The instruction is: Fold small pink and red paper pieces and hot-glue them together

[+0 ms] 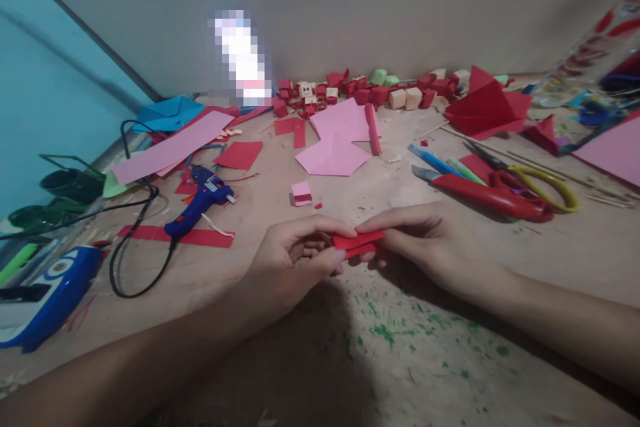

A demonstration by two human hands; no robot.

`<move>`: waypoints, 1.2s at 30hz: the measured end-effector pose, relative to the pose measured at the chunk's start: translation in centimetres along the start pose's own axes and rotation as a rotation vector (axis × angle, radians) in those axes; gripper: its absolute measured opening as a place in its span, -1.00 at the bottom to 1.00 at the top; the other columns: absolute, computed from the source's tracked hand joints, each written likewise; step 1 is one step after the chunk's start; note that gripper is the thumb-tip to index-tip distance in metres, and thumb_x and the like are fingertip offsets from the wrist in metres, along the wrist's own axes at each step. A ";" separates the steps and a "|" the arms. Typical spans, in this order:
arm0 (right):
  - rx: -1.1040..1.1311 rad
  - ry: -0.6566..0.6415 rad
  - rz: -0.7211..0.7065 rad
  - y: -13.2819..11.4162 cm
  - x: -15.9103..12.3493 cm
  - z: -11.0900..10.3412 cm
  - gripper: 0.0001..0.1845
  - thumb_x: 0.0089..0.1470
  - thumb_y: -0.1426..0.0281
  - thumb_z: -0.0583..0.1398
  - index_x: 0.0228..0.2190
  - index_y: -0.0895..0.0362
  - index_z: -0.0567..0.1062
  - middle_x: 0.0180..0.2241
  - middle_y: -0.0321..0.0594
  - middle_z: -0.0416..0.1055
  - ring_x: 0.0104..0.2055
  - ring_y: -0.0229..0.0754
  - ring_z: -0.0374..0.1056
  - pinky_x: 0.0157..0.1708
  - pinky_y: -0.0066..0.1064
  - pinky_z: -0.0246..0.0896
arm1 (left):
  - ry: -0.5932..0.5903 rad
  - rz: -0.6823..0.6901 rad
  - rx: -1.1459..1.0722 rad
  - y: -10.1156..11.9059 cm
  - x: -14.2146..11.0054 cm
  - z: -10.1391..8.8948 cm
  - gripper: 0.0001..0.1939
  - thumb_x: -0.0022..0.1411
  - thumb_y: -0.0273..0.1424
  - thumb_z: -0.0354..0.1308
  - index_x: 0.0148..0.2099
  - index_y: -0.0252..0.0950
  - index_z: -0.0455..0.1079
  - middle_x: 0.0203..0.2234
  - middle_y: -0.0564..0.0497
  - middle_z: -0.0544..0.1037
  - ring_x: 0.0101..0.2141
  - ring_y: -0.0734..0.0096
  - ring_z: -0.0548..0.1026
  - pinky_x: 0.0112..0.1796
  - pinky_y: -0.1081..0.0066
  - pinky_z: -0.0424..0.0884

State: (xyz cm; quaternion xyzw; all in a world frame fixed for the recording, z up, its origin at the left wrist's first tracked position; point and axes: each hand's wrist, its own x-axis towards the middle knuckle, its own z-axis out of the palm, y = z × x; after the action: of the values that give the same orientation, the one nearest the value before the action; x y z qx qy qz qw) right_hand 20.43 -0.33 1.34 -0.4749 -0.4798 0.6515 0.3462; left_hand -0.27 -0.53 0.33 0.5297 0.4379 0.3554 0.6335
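Observation:
A small folded piece of red paper (358, 240) is held between both hands, low over the middle of the table. My left hand (300, 250) is closed on its left end, thumb at the lower edge and a finger along the top. From the other side, my right hand (420, 237) pinches the right end with thumb and fingers. Two layers of the paper show, with a gap between them. Just beyond the hands sits a small pink paper box (301, 194) with a red inside, and a red scrap (319, 205) lies beside it.
At left lie a blue glue gun (197, 207) with its black cord, a red strip (145, 234) and a blue-white tape dispenser (60, 293). At right are a red-handled cutter (490, 199) and yellow-handled scissors (545, 187). Pink sheets (333, 155) and several paper cubes (380, 95) line the back.

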 end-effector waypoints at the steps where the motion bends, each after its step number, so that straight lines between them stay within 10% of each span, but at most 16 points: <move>1: -0.006 0.004 -0.003 0.1 -0.1 0.0 -0.81 0.09 0.51 0.25 -0.36 0.13 0.71 -0.49 -0.22 0.61 -0.53 -0.33 0.41 -0.56 -0.56 0.26 | -0.012 0.008 0.008 0.0 -0.1 0.0 -0.81 0.15 -0.45 0.31 -0.15 -0.30 0.59 -0.37 0.02 0.61 -0.43 0.53 0.56 -0.38 0.58 0.50; 9: -0.102 0.018 -0.059 0.4 0.1 -0.4 -0.78 0.15 0.32 0.29 -0.18 0.10 0.67 -0.35 -0.18 0.60 -0.42 -0.24 0.42 -0.44 -0.44 0.34 | 0.079 0.029 0.028 -1.0 0.1 0.3 -0.78 0.21 -0.47 0.26 -0.06 -0.30 0.54 -0.43 0.05 0.55 -0.46 0.53 0.52 -0.40 0.56 0.48; 17: -0.254 -0.072 -0.044 0.6 -0.2 0.2 -0.74 0.25 0.24 0.21 -0.32 0.15 0.61 -0.64 -0.35 0.36 -0.66 -0.36 0.17 -0.68 -0.51 0.02 | 0.094 0.043 0.042 -1.2 0.0 0.6 -0.76 0.18 -0.48 0.30 -0.07 -0.29 0.52 -0.41 0.08 0.54 -0.44 0.57 0.51 -0.38 0.58 0.47; 36: -0.466 -0.118 -0.214 0.4 -0.1 0.0 -0.73 0.27 0.27 0.20 -0.34 0.14 0.65 -0.47 -0.26 0.52 -0.49 -0.31 0.33 -0.54 -0.49 0.15 | 0.095 0.094 0.253 -0.7 -0.4 0.4 -0.78 0.30 -0.31 0.24 -0.37 -0.29 0.59 -0.58 0.08 0.54 -0.56 0.54 0.48 -0.49 0.58 0.45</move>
State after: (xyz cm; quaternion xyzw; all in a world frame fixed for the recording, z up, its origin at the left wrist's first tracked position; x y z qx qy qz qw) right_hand 20.44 -0.59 0.97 -0.4493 -0.6839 0.5096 0.2658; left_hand -0.01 -1.17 -0.31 0.6079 0.4832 0.3514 0.5230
